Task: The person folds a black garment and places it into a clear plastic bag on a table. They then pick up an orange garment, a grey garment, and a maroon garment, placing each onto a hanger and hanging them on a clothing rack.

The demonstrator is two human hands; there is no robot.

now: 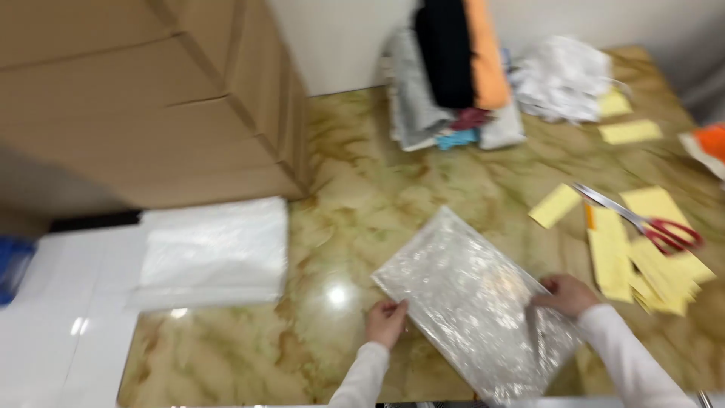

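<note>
A clear, shiny plastic bag [468, 295] lies flat and slanted on the marbled green-yellow table [362, 196]. My left hand [386, 320] pinches its near left edge. My right hand [565, 295] grips its right edge. Both arms wear white sleeves. The picture is blurred by motion.
A stack of white plastic bags [215, 249] lies at the table's left edge. Large cardboard boxes [151, 91] stand behind it. Folded clothes [453, 68] pile at the back. Yellow paper slips [642, 242] and red-handled scissors [649, 223] lie to the right.
</note>
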